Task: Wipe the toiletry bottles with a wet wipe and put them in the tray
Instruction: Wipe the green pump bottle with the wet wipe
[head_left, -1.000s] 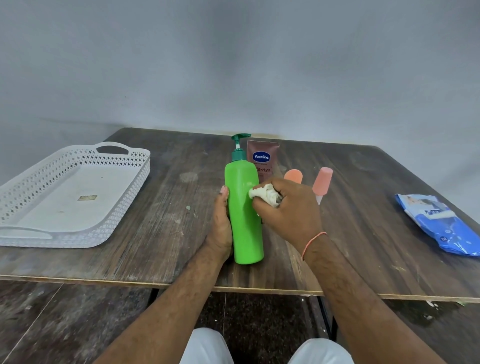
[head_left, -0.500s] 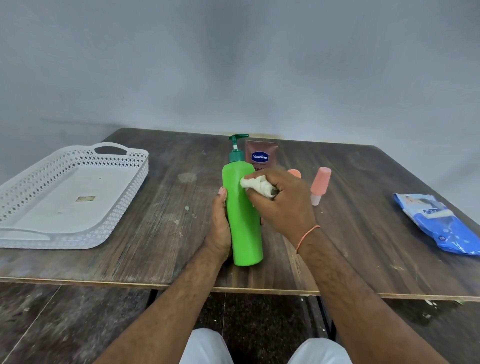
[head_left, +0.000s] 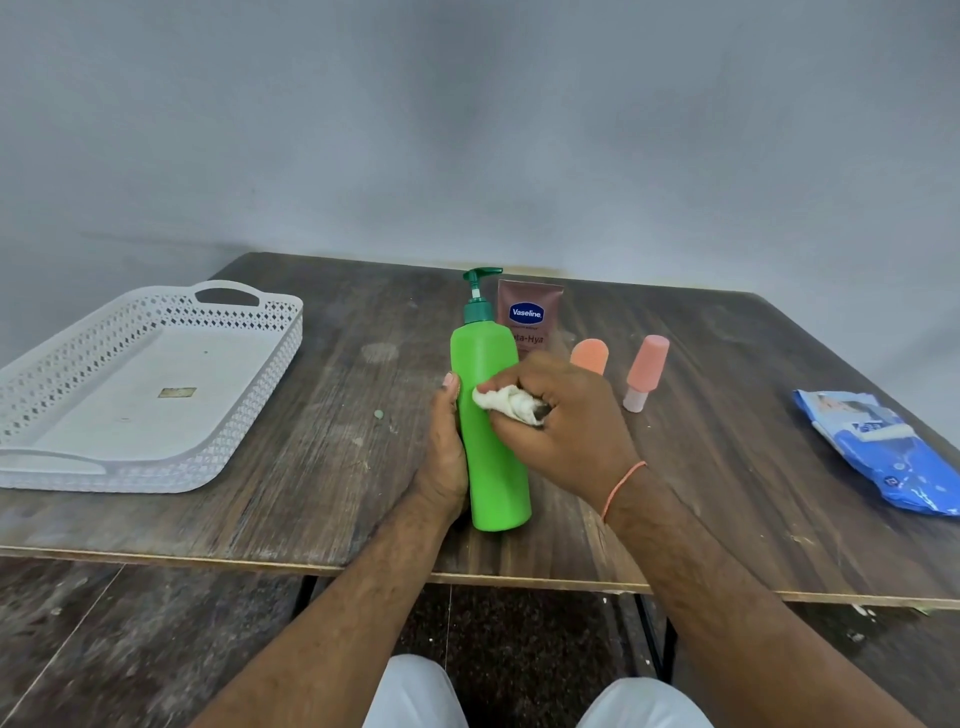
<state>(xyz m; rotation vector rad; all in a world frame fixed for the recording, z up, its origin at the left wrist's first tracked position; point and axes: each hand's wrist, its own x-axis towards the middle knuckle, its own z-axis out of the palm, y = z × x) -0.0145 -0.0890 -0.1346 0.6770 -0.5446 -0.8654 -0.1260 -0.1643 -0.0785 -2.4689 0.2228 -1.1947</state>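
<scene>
While the white tray sits at frame left, my left hand grips the upright green pump bottle at center, and my right hand presses a crumpled wet wipe against it. Behind stand a Vaseline tube and 2 peach bottles; the blue wipes pack lies far right.

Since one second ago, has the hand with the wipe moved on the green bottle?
Yes. The right hand with the wipe went up, then back down the green bottle.
</scene>
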